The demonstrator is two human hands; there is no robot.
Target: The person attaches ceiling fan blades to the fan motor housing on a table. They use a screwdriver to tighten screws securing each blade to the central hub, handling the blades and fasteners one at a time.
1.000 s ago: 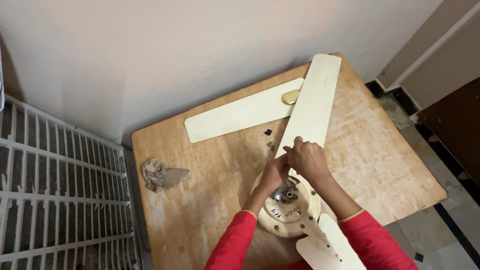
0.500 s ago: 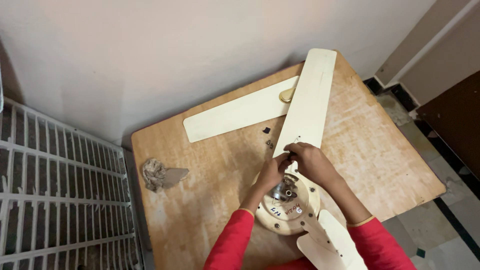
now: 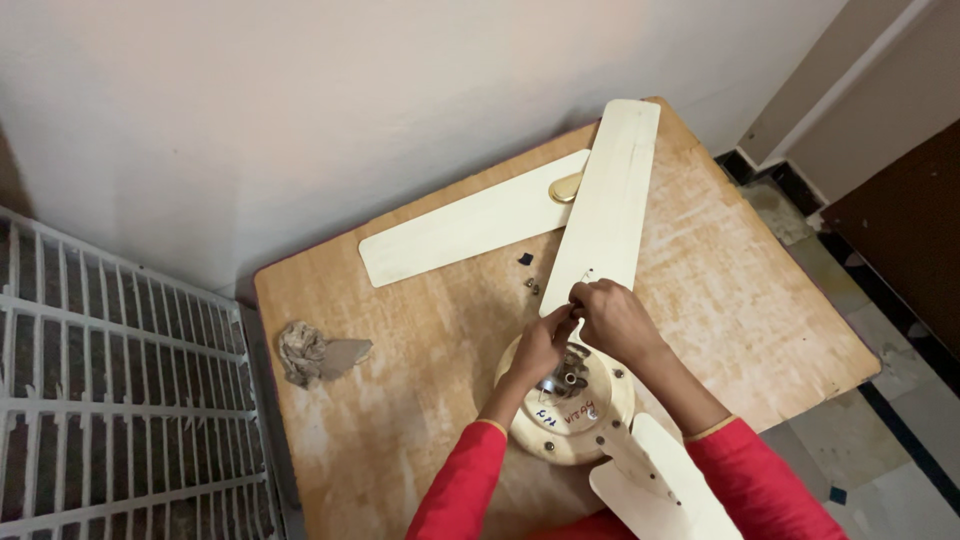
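From the head camera, looking straight down, a cream-coloured round ceiling-fan motor housing [image 3: 568,405] lies flat on a worn, square wooden table [image 3: 400,420], which gives it a steady bed while both hands work at its top edge. The left hand [image 3: 538,347] rests on the housing's rim with its fingers curled in narrowly towards the root of a long cream fan blade [image 3: 608,210], and the right hand [image 3: 612,318] meets it there, fingertips pinched close on something small at the blade's base (what exactly is too small to tell). That blade points away from the person and lies across a second, loose cream blade [image 3: 470,232], which lies flat towards the wall. A third cream blade [image 3: 655,485] juts from the housing between the red sleeves. Small dark screws or fittings [image 3: 530,274] lie just beside the joint, within easy reach. A crumpled grey rag [image 3: 312,352] sits well apart to the left, near a white metal grille [image 3: 110,400].
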